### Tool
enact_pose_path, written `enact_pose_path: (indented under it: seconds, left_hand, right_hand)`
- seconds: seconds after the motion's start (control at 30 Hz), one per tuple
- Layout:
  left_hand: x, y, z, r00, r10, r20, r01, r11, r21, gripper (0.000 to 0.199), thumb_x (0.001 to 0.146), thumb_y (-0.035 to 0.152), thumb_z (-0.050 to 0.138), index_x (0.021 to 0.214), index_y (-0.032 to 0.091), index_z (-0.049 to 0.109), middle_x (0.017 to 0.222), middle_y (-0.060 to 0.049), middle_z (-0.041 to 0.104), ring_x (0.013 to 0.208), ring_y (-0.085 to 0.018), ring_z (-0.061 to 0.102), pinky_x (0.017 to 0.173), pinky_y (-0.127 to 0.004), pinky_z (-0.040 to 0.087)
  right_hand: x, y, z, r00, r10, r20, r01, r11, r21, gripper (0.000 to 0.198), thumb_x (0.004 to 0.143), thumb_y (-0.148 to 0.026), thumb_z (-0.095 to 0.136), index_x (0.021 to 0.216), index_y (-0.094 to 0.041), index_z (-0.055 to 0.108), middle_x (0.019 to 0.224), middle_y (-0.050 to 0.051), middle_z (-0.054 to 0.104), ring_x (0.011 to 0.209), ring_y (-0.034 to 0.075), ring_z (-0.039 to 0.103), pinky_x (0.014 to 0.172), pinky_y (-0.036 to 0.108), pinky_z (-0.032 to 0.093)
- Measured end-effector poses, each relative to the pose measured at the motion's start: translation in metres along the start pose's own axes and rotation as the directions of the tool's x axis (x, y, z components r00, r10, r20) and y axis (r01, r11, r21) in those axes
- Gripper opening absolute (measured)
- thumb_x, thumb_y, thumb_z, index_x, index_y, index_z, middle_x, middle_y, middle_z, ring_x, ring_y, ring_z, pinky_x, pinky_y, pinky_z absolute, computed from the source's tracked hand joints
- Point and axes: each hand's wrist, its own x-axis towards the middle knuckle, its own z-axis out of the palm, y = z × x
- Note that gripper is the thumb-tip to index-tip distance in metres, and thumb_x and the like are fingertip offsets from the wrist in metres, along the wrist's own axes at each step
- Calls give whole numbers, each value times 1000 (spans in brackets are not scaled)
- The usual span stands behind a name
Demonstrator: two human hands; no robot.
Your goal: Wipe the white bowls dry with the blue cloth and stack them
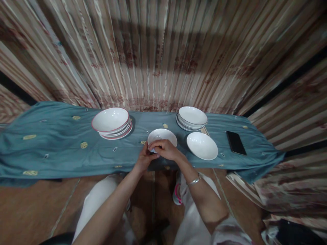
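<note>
A white bowl [163,133] sits at the front middle of the cloth-covered table. My left hand [144,158] is closed on its near left rim. Over that same side, my right hand [165,148] pinches a small, pale, crumpled wipe [153,150] against the rim. Most of the wipe is hidden by the fingers, and both hands cover the near part of the bowl. The two hands are close together, almost touching.
A stack of red-rimmed bowls and plates [111,119] stands to the left. Dark-rimmed dishes [192,115] are stacked at the back right, with a single white dish [202,145] before them. Farther right lies a black phone [235,142] on the teal tablecloth [63,149].
</note>
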Motion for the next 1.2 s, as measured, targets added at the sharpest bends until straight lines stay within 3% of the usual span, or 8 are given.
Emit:
enact_pose_path:
  seconds: [0.2,0.4,0.6,0.73,0.87,0.97,1.1,1.2]
  left_hand:
    - [-2,6,1,999,-39,23,38,999,21,88,50,16,89,133,24,60,134,-7,66,128,-30,57,111,-45,41]
    - [-1,8,2,999,-36,12,35,998,59,90,50,17,89,134,28,60,141,-7,61,133,-30,53,112,-44,41]
    - [1,8,0,1000,-26,5,25,997,79,93,49,19,90,135,28,59,142,-7,60,136,-32,49,111,-44,44]
    - [2,5,-2,1000,-11,6,11,993,114,93,49,20,90,136,28,58,141,-7,61,136,-33,50,109,-46,46]
    - [5,4,-3,999,-31,-25,33,993,112,107,46,20,91,143,26,47,151,-13,51,137,-35,49,106,-47,49]
    - [6,7,-2,998,-50,-33,53,994,99,117,42,19,92,147,29,41,159,-13,42,140,-36,45,105,-46,50]
    - [7,12,-1,998,-34,51,27,990,135,108,45,20,92,143,28,48,154,-11,48,140,-36,45,107,-45,49]
    - [6,13,-1,998,-16,67,7,990,138,105,46,19,92,142,28,50,151,-10,51,140,-35,46,107,-45,49]
  right_hand:
    - [-27,-12,-29,984,175,21,-175,984,-14,27,82,-13,52,74,-17,78,64,-2,69,60,10,57,60,18,40]
    - [-49,-10,-52,948,305,-91,-310,950,-46,30,83,-20,50,74,-16,78,55,-4,57,53,9,46,52,20,32]
    - [-69,-8,-56,897,367,-247,-412,896,-166,30,85,-19,47,77,-17,76,66,1,68,66,14,59,62,23,39]
    - [-79,-3,-58,855,415,-310,-486,850,-204,37,85,-18,48,111,-17,74,101,8,77,90,21,68,83,30,48]
    - [-78,16,-52,814,470,-340,-542,826,-155,54,86,-23,51,138,-10,59,131,19,68,119,28,64,103,40,46]
    - [-73,32,-48,823,453,-342,-509,856,-90,52,84,-24,54,135,-14,63,137,17,65,128,30,60,110,46,44]
    - [-69,38,-48,858,412,-307,-426,904,25,46,83,-20,54,126,-21,69,133,9,69,125,27,62,111,47,45]
    - [-70,33,-50,850,426,-308,-406,905,130,43,82,-18,53,120,-23,72,125,6,73,116,24,66,104,42,50]
